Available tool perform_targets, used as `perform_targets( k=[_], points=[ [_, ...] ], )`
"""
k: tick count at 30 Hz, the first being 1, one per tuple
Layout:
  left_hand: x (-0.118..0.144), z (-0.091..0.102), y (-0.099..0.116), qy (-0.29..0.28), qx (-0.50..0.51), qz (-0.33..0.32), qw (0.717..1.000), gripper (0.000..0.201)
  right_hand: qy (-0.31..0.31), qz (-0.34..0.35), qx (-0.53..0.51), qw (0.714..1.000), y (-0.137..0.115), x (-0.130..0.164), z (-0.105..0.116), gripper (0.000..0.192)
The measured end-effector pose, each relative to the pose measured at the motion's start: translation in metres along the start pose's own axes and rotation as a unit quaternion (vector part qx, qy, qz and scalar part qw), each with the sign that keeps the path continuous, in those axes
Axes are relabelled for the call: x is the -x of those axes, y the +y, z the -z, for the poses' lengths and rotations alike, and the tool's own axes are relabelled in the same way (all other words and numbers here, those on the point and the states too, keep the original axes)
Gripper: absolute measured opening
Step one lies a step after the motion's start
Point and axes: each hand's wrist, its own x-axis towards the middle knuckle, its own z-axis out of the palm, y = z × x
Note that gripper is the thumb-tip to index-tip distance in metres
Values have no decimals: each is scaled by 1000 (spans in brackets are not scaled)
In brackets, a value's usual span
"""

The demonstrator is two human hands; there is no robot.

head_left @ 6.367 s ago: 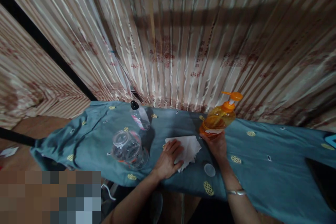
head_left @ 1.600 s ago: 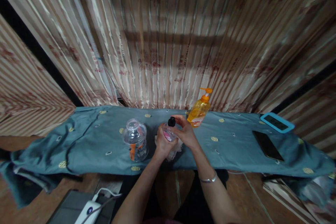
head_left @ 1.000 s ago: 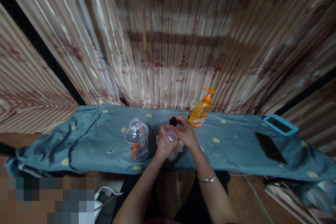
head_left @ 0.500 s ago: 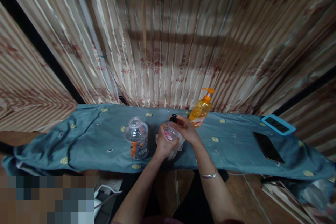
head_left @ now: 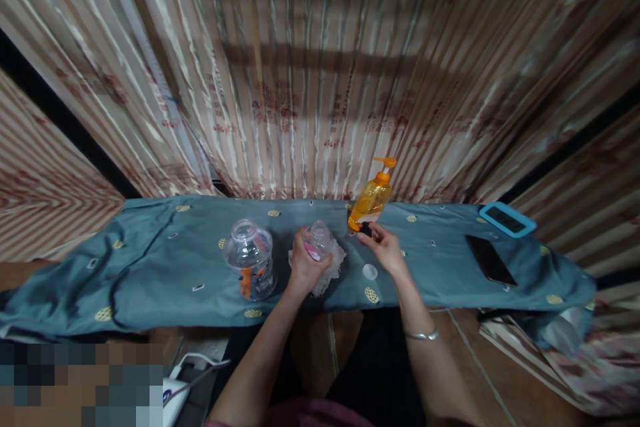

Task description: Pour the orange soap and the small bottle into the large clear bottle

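Note:
My left hand (head_left: 301, 265) grips a small clear bottle (head_left: 319, 240) with a pink label, standing uncapped on a white tissue (head_left: 332, 268). My right hand (head_left: 385, 247) holds the bottle's black cap (head_left: 365, 229) away to the right, close to the base of an orange pump bottle (head_left: 373, 197). A larger clear plastic bottle (head_left: 249, 265) without a lid stands just left of my left hand. A small clear round lid (head_left: 369, 271) lies on the cloth below my right hand.
A blue-grey cloth (head_left: 150, 267) with yellow spots covers the long narrow table. A black phone (head_left: 489, 259) and a blue-cased phone (head_left: 507, 219) lie at the right end. Striped curtains hang close behind. A white charger and cable (head_left: 176, 387) lie on the floor at the lower left.
The black cap has come off the small bottle; my right hand carried it right, toward the orange pump bottle. My left hand kept its grip on the small bottle.

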Motion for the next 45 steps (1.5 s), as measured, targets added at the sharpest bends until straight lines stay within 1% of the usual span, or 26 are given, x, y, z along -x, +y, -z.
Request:
perform_targets(
  k=[1, 2, 5, 7, 9, 12, 15, 18, 22, 26, 29, 31, 32, 34, 35, 36, 38, 39, 40, 41, 42, 43, 45],
  points=[
    [0, 0, 0, -1, 0, -1, 1000, 79, 10, -11, 85, 996, 12, 0, 6, 40],
    [-1, 0, 0, -2, -2, -1, 1000, 79, 10, -22, 162, 987, 23, 0, 11, 34],
    [-2, 1, 1, -4, -8, 1, 1000, 78, -14, -39, 329, 943, 45, 1, 18, 27],
    [-2, 1, 2, 0, -15, 1, 1000, 79, -29, -35, 395, 917, 50, 1, 17, 28],
    [-2, 2, 3, -2, -21, 1, 1000, 79, -35, -23, 435, 900, 52, 1, 15, 30],
    [-1, 4, 6, -16, -21, 13, 1000, 87, -29, 1, 458, 888, 48, 5, 13, 41],
    [0, 8, 9, -28, -10, 26, 999, 100, -10, 37, 444, 895, 40, 13, 13, 51],
    [2, 10, 10, -35, -5, 35, 999, 109, 14, 74, 407, 910, 31, 28, 9, 51],
    [4, 11, 6, -48, -2, 38, 998, 111, 32, 107, 345, 932, 21, 51, 0, 50],
    [11, 11, 2, -39, -7, 11, 999, 111, 40, 131, 283, 949, 17, 76, -11, 51],
    [32, 20, 2, -18, -34, -43, 998, 110, 41, 131, 232, 963, 17, 97, -20, 52],
    [57, 35, 0, -26, -53, -83, 995, 103, 34, 117, 200, 972, 18, 115, -28, 54],
    [72, 45, -2, -38, -64, -98, 992, 96, 27, 107, 187, 976, 18, 126, -32, 54],
    [103, 68, -6, -74, -85, -98, 989, 77, 1, 75, 161, 984, 21, 150, -43, 53],
    [117, 81, -7, -74, -95, -94, 988, 66, -34, 23, 120, 992, 23, 164, -49, 54],
    [129, 94, -9, -63, -109, -79, 989, 57, -72, -14, 90, 993, 26, 177, -56, 56],
    [142, 115, -9, -45, -130, -38, 990, 50, -144, -69, 59, 985, 32, 203, -70, 61],
    [143, 123, -8, -23, -134, -26, 990, 51, -180, -87, 47, 979, 35, 214, -76, 61],
    [141, 129, -7, 12, -136, -26, 990, 56, -217, -96, 37, 971, 38, 224, -82, 60],
    [135, 132, -7, 50, -135, -31, 989, 65, -254, -93, 27, 962, 39, 231, -87, 60],
    [126, 133, -6, 85, -133, -33, 987, 74, -277, -86, 25, 957, 38, 235, -90, 60],
    [115, 133, -7, 112, -128, -28, 985, 84, -291, -83, 30, 953, 36, 237, -93, 60],
    [91, 129, -9, 134, -100, -10, 986, 105, -302, -87, 47, 948, 27, 236, -94, 60]
  ],
)
